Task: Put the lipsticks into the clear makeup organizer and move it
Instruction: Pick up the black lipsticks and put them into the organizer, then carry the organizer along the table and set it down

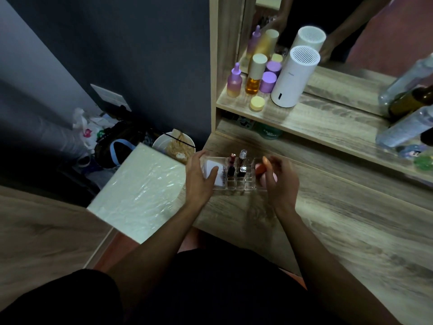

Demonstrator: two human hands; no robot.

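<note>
The clear makeup organizer (236,185) sits on the wooden vanity top near its left edge. Two lipsticks stand upright in its slots: a red-capped one (232,164) and a clear-capped dark one (242,161). A white compact (212,168) lies in its left compartment, and orange and pink sponges (262,170) fill the right side. My left hand (199,178) grips the organizer's left end, fingers over the compact. My right hand (280,178) wraps the right end beside the sponges.
The upper shelf (304,118) carries purple and amber bottles (254,76), a yellow jar (257,103) and a white cylinder device (295,76) before a mirror. Clear bottles (405,127) lean at the right. A plastic-wrapped white stool (143,191) and floor clutter lie left.
</note>
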